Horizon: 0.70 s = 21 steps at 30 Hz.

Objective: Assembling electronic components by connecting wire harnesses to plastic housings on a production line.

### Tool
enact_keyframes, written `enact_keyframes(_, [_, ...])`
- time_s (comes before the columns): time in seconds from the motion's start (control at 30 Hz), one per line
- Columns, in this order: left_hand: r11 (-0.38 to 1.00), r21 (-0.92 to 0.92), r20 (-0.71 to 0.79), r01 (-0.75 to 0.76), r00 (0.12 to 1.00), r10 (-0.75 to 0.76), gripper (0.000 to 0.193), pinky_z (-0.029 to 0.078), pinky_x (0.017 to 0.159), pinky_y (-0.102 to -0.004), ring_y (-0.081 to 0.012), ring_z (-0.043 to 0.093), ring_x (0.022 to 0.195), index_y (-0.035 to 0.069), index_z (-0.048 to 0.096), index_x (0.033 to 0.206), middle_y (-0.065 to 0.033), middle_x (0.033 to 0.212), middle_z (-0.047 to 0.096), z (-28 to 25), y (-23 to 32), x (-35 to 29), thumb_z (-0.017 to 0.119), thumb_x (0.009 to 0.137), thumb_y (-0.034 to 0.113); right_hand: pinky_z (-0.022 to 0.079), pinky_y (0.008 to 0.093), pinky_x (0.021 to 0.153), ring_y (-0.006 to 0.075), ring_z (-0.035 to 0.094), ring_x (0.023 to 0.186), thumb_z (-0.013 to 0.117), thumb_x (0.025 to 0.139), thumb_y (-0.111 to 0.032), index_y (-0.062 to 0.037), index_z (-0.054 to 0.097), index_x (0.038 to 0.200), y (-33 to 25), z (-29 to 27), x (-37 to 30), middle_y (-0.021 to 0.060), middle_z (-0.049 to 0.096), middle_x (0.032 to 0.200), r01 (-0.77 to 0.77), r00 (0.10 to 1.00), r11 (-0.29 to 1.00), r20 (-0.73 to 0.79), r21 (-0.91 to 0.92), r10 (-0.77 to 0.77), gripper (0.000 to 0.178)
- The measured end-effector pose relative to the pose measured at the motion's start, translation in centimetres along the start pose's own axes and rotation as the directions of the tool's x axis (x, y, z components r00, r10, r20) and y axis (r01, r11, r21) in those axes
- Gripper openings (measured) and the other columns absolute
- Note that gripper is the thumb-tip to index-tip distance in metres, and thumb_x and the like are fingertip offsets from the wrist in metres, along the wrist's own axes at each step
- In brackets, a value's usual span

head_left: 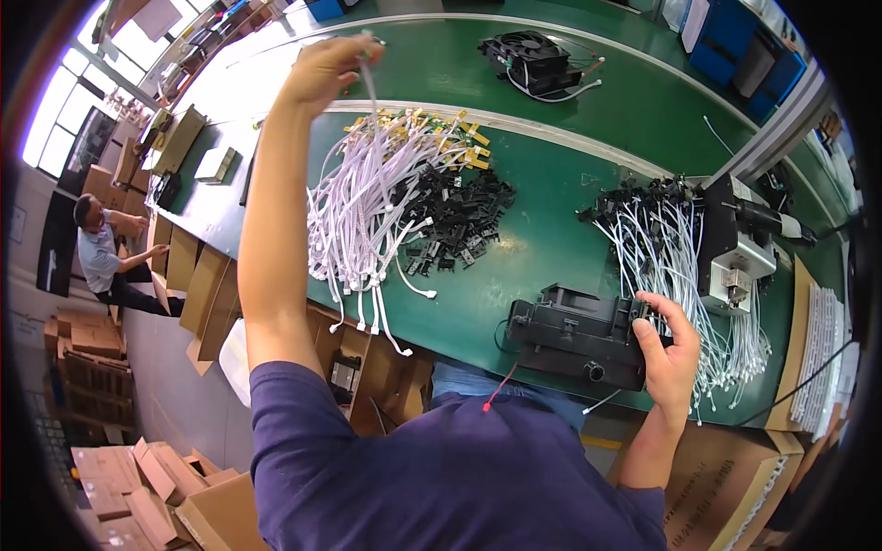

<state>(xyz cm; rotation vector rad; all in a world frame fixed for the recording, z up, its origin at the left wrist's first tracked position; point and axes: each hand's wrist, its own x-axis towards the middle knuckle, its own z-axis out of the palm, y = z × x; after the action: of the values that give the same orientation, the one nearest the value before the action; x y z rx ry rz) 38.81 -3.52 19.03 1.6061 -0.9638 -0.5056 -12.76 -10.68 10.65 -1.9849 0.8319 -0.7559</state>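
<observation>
My left hand [323,72] is raised over the far left of the bench. Its fingers are closed on a white cable [369,87] that hangs down toward a heap of white cables [354,202] with yellow tabs at the far end. A black plastic housing [579,335] lies at the bench's near edge, right in front of me. My right hand [669,354] grips its right end, thumb on the near side. A red-tipped wire [499,390] and a white-tipped wire [602,402] stick out from the housing. Small black plastic parts [464,216] are heaped beside the cables.
Another black unit with a fan [524,60] stands farther back. On the right, bundled white wires [657,248] with black ends lie against a metal machine [735,257]. Cardboard boxes [106,473] fill the lower left, and another person [106,243] sits at the far left.
</observation>
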Motion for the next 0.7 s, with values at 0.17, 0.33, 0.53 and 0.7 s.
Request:
enact_keyframes(0.17, [0.886, -0.447, -0.078, -0.12, 0.992, 0.095, 0.022, 0.043, 0.092, -0.0479, -0.0178, 0.061, 0.101, 0.008, 0.067, 0.099, -0.0045, 0.094, 0.068, -9.0, 3.8, -3.6, 0.064, 0.092, 0.028, 0.046, 0.0294, 0.083, 0.0205, 0.061, 0.089, 0.068, 0.082, -0.006, 0.0007, 0.064, 0.108, 0.0, 0.0, 0.1, 0.0116, 0.066, 0.098, 0.008, 1.0, 1.0, 0.003, 0.027, -0.008, 0.027])
enact_keyframes(0.33, [0.832, -0.407, -0.078, -0.377, 0.922, 0.38, 0.045, 0.044, 0.097, -0.0484, -0.0203, 0.06, 0.096, 0.003, 0.042, 0.138, -0.0098, 0.1, 0.062, -8.2, 9.1, -8.5, 0.055, 0.097, 0.016, 0.046, 0.0291, 0.085, 0.0201, 0.063, 0.092, 0.067, 0.082, -0.005, 0.001, 0.065, 0.108, -0.3, -0.6, -0.3, 0.0122, 0.067, 0.1, -0.025, 0.999, 1.0, -0.026, 0.002, 0.025, 0.027])
enact_keyframes(0.53, [0.811, -0.463, 0.213, -0.358, 0.843, 0.494, 0.008, 0.052, 0.073, -0.0265, -0.0139, 0.057, 0.077, 0.006, 0.047, 0.097, -0.0053, 0.088, 0.051, -0.6, 14.1, -17.0, 0.048, 0.1, 0.013, 0.046, 0.0283, 0.088, 0.0189, 0.063, 0.096, 0.062, 0.082, -0.005, 0.002, 0.065, 0.106, -0.1, -0.1, 0.8, 0.0113, 0.068, 0.103, 0.006, 1.0, 0.999, 0.009, 0.039, -0.007, 0.026])
enact_keyframes(0.7, [0.891, -0.258, 0.112, -0.374, 0.904, 0.413, 0.017, 0.052, 0.058, -0.025, -0.0175, 0.063, 0.066, -0.001, 0.058, 0.097, -0.0132, 0.076, 0.065, 17.2, 11.0, -21.3, 0.066, 0.082, -0.004, 0.048, 0.0277, 0.084, 0.0166, 0.063, 0.093, 0.063, 0.084, -0.006, -0.0001, 0.064, 0.112, 0.4, -0.9, 1.0, 0.0103, 0.068, 0.102, 0.011, 0.999, 0.999, 0.041, 0.046, -0.013, 0.029])
